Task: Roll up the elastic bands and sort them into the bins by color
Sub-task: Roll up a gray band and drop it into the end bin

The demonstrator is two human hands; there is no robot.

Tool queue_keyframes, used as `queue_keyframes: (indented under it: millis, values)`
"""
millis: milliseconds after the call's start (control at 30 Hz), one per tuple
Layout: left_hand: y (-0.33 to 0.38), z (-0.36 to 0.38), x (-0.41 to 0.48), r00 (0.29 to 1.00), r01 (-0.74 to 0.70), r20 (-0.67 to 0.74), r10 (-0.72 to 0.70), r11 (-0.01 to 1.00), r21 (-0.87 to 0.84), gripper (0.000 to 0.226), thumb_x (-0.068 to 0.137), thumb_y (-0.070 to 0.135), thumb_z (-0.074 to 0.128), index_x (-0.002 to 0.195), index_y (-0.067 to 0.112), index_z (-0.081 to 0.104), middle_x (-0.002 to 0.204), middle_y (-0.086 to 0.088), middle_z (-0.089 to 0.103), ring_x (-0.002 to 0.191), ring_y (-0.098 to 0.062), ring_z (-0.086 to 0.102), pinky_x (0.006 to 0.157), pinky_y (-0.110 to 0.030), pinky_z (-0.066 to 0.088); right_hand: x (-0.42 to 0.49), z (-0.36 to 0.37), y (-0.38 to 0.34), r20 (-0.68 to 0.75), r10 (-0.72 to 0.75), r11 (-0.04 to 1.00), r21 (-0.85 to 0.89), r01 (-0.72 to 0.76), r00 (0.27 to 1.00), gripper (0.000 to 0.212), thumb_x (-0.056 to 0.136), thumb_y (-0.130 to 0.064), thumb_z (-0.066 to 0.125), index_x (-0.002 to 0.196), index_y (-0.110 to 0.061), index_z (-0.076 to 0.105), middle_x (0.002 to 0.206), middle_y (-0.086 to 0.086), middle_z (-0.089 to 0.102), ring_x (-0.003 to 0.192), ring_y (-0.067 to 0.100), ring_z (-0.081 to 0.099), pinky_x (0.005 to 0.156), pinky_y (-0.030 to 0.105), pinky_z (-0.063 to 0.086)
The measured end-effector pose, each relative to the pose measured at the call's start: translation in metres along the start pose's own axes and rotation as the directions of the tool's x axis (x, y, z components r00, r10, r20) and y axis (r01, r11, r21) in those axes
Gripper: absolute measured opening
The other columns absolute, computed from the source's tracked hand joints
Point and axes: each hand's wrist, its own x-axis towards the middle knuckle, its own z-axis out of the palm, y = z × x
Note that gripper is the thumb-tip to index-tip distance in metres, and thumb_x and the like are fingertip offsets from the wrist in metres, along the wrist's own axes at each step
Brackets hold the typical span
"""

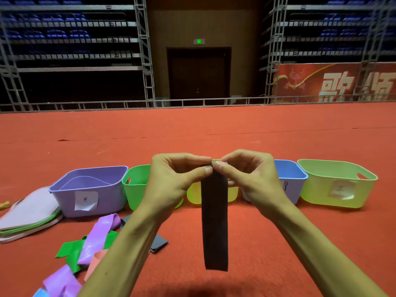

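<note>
Your fingers [206, 169] pinch the top end of the dark band [215, 221] from both sides, left hand [171, 181] and right hand [252, 179] meeting thumb to thumb, while the strip hangs straight toward 6 o'clock. Behind your hands, bins stand in a row on the red floor [278, 243] from 9 to 3 o'clock: purple bin [94, 196], green bin [135, 189], yellow bin [192, 196] partly hidden by the band, blue bin [289, 179] and pale green bin [334, 185]. At 7 o'clock loose bands [100, 232] in purple, green, pink and grey lie heaped, with a stack of lids [27, 213] at 9 o'clock just beside the purple bin.
</note>
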Motion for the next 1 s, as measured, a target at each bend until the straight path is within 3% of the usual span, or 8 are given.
queue_keyframes:
  millis: [167, 300, 400, 533, 667, 833, 1000]
  values:
    - [0.002, 0.0, -0.002, 0.996, 0.083, 0.035, -0.08, 0.99, -0.116, 0.039, 0.067, 0.009, 0.081, 0.106, 0.008, 0.076, 0.094, -0.014, 0.079, 0.087, -0.019, 0.075, 0.072, -0.026, 0.058, -0.002, 0.001, 0.001, -0.02, -0.07, 0.997, 0.029, 0.071, 0.997, 0.017, 0.081, -0.02, 0.08, 0.087, -0.004, 0.078, 0.084, 0.015, 0.078, 0.078, 0.023, 0.073, 0.073, 0.045, 0.059]
    - [0.004, 0.0, -0.003, 0.985, 0.157, 0.091, -0.146, 0.98, -0.125, 0.03, 0.077, 0.02, 0.074, 0.1, 0.002, 0.076, 0.098, -0.014, 0.079, 0.091, -0.02, 0.075, 0.072, -0.027, 0.059, -0.004, 0.004, 0.001, -0.035, -0.093, 0.994, 0.058, 0.095, 0.995, 0.017, 0.08, -0.017, 0.079, 0.089, -0.002, 0.077, 0.086, 0.016, 0.078, 0.083, 0.027, 0.074, 0.081, 0.053, 0.06]
    - [0.004, 0.0, -0.004, 0.987, 0.143, 0.094, -0.133, 0.983, -0.114, 0.025, 0.079, 0.018, 0.073, 0.097, 0.001, 0.077, 0.098, -0.014, 0.079, 0.093, -0.02, 0.076, 0.074, -0.027, 0.06, -0.004, 0.005, 0.003, -0.032, -0.096, 0.992, 0.076, 0.098, 0.995, 0.017, 0.081, -0.01, 0.079, 0.093, 0.001, 0.076, 0.088, 0.016, 0.078, 0.085, 0.028, 0.074, 0.083, 0.051, 0.06]
    - [-0.001, -0.002, -0.001, 0.994, 0.1, 0.06, -0.096, 0.992, -0.071, 0.029, 0.075, 0.016, 0.082, 0.1, 0.001, 0.078, 0.101, -0.018, 0.078, 0.102, -0.032, 0.074, 0.087, -0.039, 0.06, -0.006, 0.004, 0.003, -0.01, -0.083, 0.991, 0.108, 0.084, 0.996, 0.018, 0.081, -0.007, 0.08, 0.096, 0.0, 0.075, 0.091, 0.017, 0.078, 0.089, 0.035, 0.075, 0.081, 0.049, 0.061]
    - [0.001, 0.0, -0.002, 0.998, 0.046, 0.053, -0.044, 0.998, -0.043, 0.029, 0.073, 0.013, 0.078, 0.098, -0.001, 0.077, 0.096, -0.016, 0.079, 0.089, -0.019, 0.075, 0.076, -0.025, 0.058, -0.007, -0.001, 0.002, 0.009, -0.054, 0.997, 0.06, 0.054, 0.998, 0.02, 0.078, -0.009, 0.084, 0.095, -0.002, 0.077, 0.089, 0.016, 0.079, 0.086, 0.031, 0.074, 0.079, 0.056, 0.06]
    - [0.0, 0.002, -0.002, 0.999, 0.013, 0.043, -0.014, 1.0, 0.005, 0.019, 0.078, -0.001, 0.077, 0.098, -0.001, 0.077, 0.093, -0.014, 0.079, 0.086, -0.018, 0.075, 0.081, -0.027, 0.059, -0.009, -0.005, 0.005, 0.015, -0.014, 0.997, 0.077, 0.012, 1.0, 0.019, 0.082, -0.02, 0.08, 0.093, -0.005, 0.08, 0.087, 0.011, 0.079, 0.082, 0.02, 0.072, 0.07, 0.041, 0.058]
    - [-0.002, 0.004, -0.005, 0.999, 0.016, 0.036, -0.017, 1.0, 0.017, 0.024, 0.076, -0.004, 0.078, 0.099, -0.002, 0.077, 0.094, -0.013, 0.079, 0.088, -0.018, 0.075, 0.082, -0.026, 0.059, -0.01, -0.006, 0.011, -0.024, -0.047, 0.996, 0.072, 0.049, 0.999, 0.021, 0.084, -0.017, 0.075, 0.095, 0.0, 0.078, 0.088, 0.015, 0.079, 0.082, 0.022, 0.072, 0.075, 0.04, 0.059]
